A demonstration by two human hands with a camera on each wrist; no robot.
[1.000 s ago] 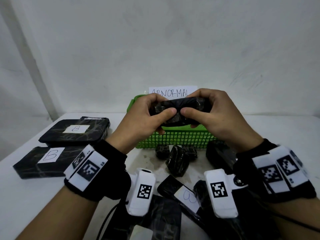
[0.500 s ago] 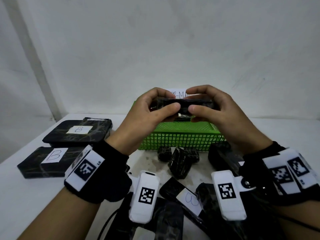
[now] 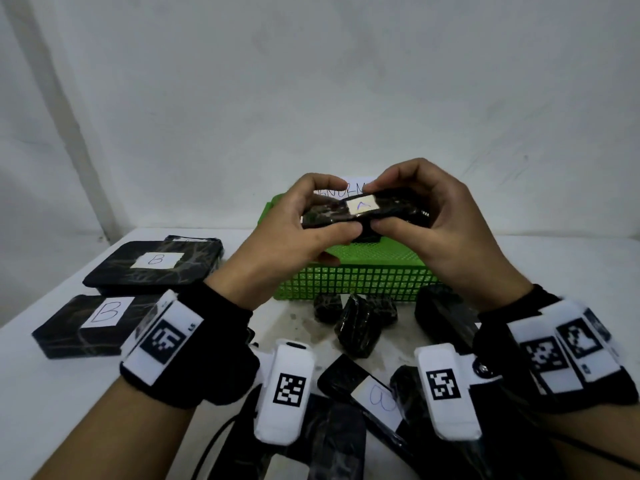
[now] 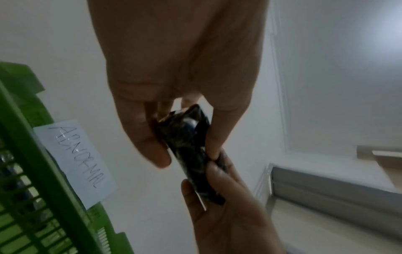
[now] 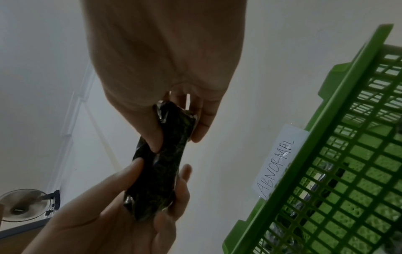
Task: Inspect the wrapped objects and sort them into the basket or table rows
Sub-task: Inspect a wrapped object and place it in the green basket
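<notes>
A black wrapped bar (image 3: 363, 211) with a white label marked "A" is held in the air above the green basket (image 3: 349, 280). My left hand (image 3: 304, 223) pinches its left end between thumb and fingers, and my right hand (image 3: 426, 216) pinches the right end. The left wrist view shows the wrapped bar (image 4: 191, 146) end-on between my left hand's fingers (image 4: 147, 141). In the right wrist view the wrapped bar (image 5: 161, 165) runs from my right hand's fingers (image 5: 200, 127) down to the other hand. The basket's "ABNORMAL" tag (image 5: 278, 163) hangs on its back rim.
Two flat black packs marked "B" (image 3: 152, 266) (image 3: 93, 323) lie in a row on the white table's left side. Several small black wrapped pieces (image 3: 356, 323) lie in front of the basket. More wrapped packs, one with a white label (image 3: 377, 396), are piled near the front edge.
Both hands have turned the wrapped bar over, so its white label now faces up. The hands stayed above the basket.
</notes>
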